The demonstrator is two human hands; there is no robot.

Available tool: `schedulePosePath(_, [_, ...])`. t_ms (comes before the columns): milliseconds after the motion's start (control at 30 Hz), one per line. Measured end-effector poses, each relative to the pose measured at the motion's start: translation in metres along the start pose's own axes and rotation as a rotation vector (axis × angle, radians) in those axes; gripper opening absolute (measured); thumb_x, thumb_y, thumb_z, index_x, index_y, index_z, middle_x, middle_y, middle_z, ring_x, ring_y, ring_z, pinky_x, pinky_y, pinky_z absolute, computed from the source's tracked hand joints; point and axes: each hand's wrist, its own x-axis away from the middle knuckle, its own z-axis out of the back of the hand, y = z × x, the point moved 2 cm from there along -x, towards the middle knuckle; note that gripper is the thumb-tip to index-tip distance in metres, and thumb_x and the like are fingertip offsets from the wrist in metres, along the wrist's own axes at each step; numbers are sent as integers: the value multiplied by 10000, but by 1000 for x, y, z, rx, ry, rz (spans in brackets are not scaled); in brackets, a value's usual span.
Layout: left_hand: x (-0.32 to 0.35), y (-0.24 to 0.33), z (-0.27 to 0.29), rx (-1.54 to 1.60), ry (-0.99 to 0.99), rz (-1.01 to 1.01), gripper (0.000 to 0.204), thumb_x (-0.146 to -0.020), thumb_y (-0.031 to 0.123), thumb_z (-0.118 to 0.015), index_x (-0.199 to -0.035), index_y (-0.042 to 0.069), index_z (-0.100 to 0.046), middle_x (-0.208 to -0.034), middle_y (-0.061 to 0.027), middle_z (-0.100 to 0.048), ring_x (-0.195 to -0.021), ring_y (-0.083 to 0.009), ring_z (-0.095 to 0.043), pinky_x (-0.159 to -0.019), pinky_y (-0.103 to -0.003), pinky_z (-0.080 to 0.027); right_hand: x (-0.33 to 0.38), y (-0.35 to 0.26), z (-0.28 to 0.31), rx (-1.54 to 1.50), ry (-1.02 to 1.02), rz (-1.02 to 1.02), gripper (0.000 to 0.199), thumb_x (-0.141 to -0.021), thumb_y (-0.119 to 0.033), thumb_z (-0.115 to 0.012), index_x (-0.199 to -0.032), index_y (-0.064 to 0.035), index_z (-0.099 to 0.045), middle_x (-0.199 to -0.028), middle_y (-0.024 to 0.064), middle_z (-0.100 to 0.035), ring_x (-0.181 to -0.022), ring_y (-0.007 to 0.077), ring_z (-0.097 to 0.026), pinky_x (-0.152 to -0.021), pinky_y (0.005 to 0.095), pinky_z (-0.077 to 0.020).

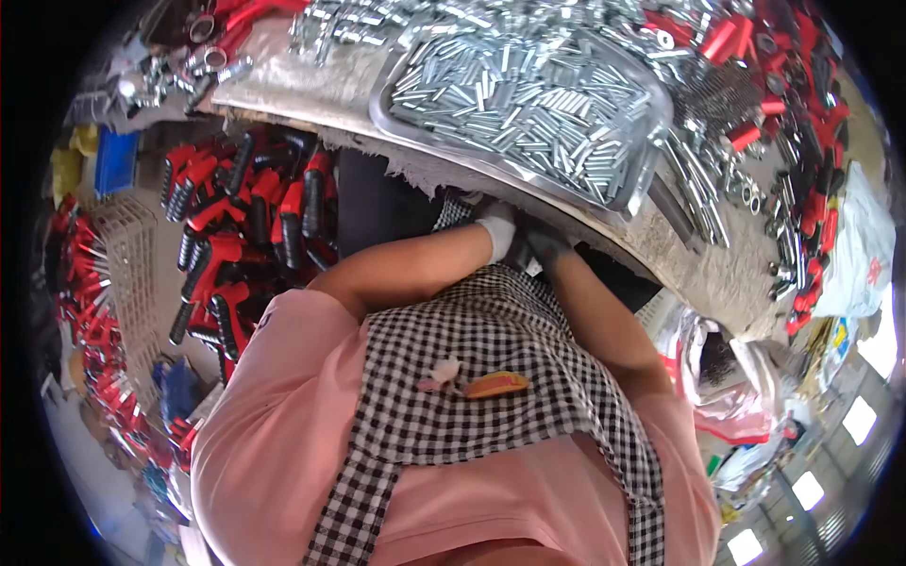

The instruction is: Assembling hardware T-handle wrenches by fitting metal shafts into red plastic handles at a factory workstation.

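Observation:
My left hand [498, 232], in a glove with a white cuff, is low at my lap, just below the front edge of the workbench [283, 85]. Close beside it is my right hand [545, 247] in a dark glove. The bench edge and the shadow hide the fingers of both hands, and anything between them cannot be made out. Above the hands, on the bench, sits a metal tray [379, 106] heaped with short silvery metal pins [528, 104]. A black-and-white checked apron [472, 330] covers my front and lap.
Red-and-black tool handles [212, 259] lie piled to the left, near a pale plastic basket [132, 274] and a blue bin [115, 158]. Long metal rods [698, 193] and red parts [727, 38] lie on the right of the bench. A white plastic bag [857, 241] hangs at far right.

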Motion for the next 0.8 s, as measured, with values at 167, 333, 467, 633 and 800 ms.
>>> schedulePosePath(167, [40, 64, 8, 337, 139, 236, 305, -936, 219, -491, -1124, 30, -638, -948, -136, -689, -813, -262, -656, -695, -331, -528, 10, -55, 11, -56, -34, 156, 352, -909, -208, -573, -1227, -59, -551, -887, 129, -637, -775, 286, -636, -657, 409, -542])
schedulePosePath(333, [47, 91, -18, -1049, 284, -240, 334, -890, 289, -566, -1132, 90, -681, -1148, -148, -675, -1066, -301, -624, -918, -397, -476, 48, -39, -63, -11, -116, 237, 356, -918, -226, -562, -1232, -59, -555, -920, 129, -638, -819, 284, -629, -694, 404, -533])
schedulePosePath(467, [52, 95, -15, -1327, -22, 168, 276, -939, 155, -564, -1179, 51, -650, -1181, -148, -658, -1079, -246, -603, -948, -366, -456, 65, -29, -51, 73, -203, 197, 360, -925, -240, -552, -1236, -60, -557, -946, 130, -638, -854, 282, -624, -723, 401, -525])
schedulePosePath(633, [48, 83, -8, -1191, 182, 54, 455, -818, 417, -635, -1129, 88, -685, -1208, -157, -651, -1128, -303, -606, -955, -403, -463, 62, -47, -20, 180, -271, 211, 366, -934, -258, -541, -1242, -60, -561, -979, 131, -639, -898, 280, -617, -760, 396, -515])
schedulePosePath(800, [65, 122, -34, -1370, 57, 178, 444, -829, 352, -608, -1157, 61, -679, -1230, -193, -632, -1110, -332, -620, -931, -383, -492, 67, -61, -7, 291, -320, 203, 374, -942, -275, -529, -1247, -60, -564, -1012, 132, -640, -942, 278, -611, -797, 391, -505])
